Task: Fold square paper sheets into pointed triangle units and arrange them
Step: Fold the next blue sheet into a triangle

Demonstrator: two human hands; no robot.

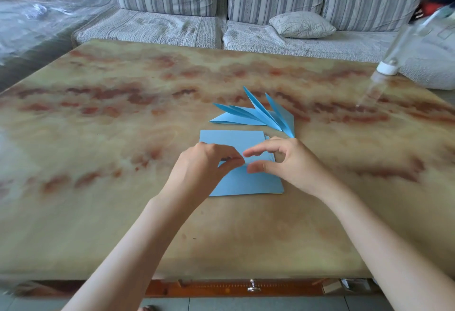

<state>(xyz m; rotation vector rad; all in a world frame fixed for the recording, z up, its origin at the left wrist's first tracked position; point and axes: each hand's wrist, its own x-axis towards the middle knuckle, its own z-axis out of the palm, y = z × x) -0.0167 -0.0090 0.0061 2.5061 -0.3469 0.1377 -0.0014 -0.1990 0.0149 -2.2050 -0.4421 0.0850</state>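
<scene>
A stack of blue square paper sheets (236, 143) lies flat in the middle of the marbled table (98, 138). Just behind it, several folded blue pointed triangle units (261, 116) fan out, tips pointing up and left. My left hand (204, 163) hovers over the stack's left half with curled fingers, pinching at the top sheet near its centre. My right hand (288, 160) is over the stack's right edge, thumb and forefinger bent apart in a loose C, close to the paper; nothing is clearly held between them.
A clear bottle with a white cap (387, 67) stands at the table's far right. A striped grey sofa (270, 3) with a small cushion (302, 24) runs behind the table. A drawer knob (253, 286) sits under the near edge.
</scene>
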